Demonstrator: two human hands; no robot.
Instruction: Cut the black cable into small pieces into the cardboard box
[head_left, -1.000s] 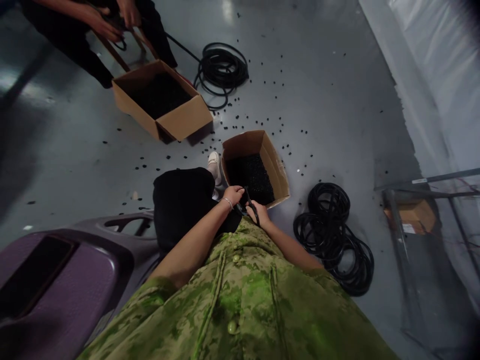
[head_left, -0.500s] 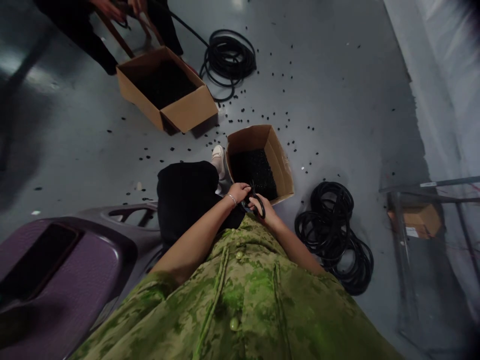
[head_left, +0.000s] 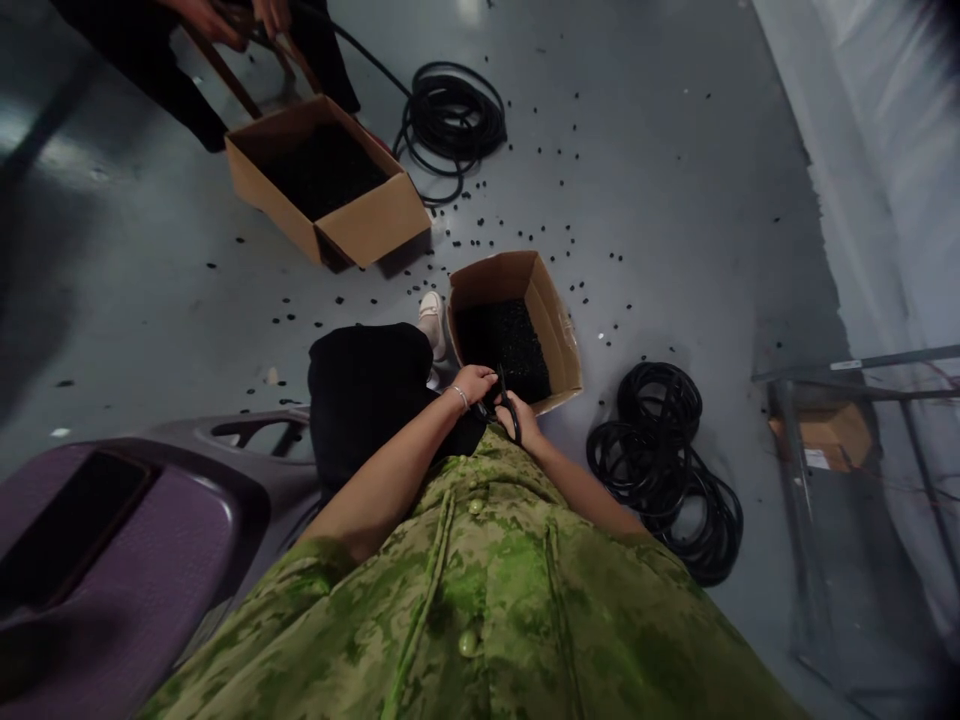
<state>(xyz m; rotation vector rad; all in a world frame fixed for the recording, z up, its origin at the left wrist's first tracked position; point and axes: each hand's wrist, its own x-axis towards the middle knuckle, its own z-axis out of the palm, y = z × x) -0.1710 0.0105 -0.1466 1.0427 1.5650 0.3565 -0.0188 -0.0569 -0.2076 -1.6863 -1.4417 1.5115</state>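
Black-handled scissors are in my right hand, their blades pointing up over the near edge of a cardboard box. Small black pieces fill the bottom of that box. My left hand, with a bracelet at the wrist, is closed just left of the blades. Its fingertips pinch something dark and thin, too small to make out. A dark strand shows below the fingers, between the two hands.
Coiled black tubing lies on the floor at the right, another coil at the top. A larger cardboard box of black pieces stands before another person. A phone rests on a purple stool at the left.
The scissors have turned slightly in my right hand, with their blades a little more upright. The whole view has shifted slightly. The other person's hands have moved a little.
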